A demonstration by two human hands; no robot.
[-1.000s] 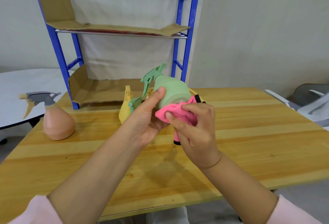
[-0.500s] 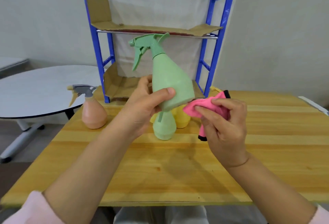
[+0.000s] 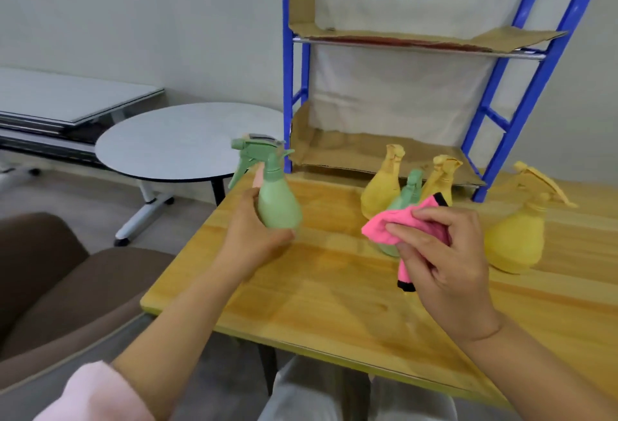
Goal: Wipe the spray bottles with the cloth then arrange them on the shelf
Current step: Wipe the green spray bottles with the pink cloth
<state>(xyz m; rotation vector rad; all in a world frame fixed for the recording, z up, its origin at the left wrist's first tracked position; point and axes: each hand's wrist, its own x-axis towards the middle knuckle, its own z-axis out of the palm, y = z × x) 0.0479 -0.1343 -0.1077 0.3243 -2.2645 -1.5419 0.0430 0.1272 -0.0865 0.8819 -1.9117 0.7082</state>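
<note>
My left hand (image 3: 249, 240) grips a green spray bottle (image 3: 277, 206), upright at the left end of the wooden table (image 3: 334, 293), its base at or just above the wood. A peach bottle (image 3: 256, 180) is almost hidden behind it. My right hand (image 3: 441, 260) holds a bunched pink cloth (image 3: 384, 226), well apart from that bottle. Behind the cloth stands a second green bottle (image 3: 410, 191), with two yellow bottles (image 3: 383, 193) (image 3: 441, 179) beside it and a third yellow bottle (image 3: 516, 240) to the right. The blue shelf's cardboard-lined lower level (image 3: 351, 149) and upper level (image 3: 401, 39) carry no bottles.
A round white table (image 3: 180, 142) stands to the left beyond the wooden table's edge. A brown chair (image 3: 50, 286) sits at the lower left. Folded white tables (image 3: 67, 102) lean by the far wall.
My left hand has carried the green bottle down and to the left, away from the cloth, to the table's left end. The cloth has stayed in my right hand. The view has swung left.
</note>
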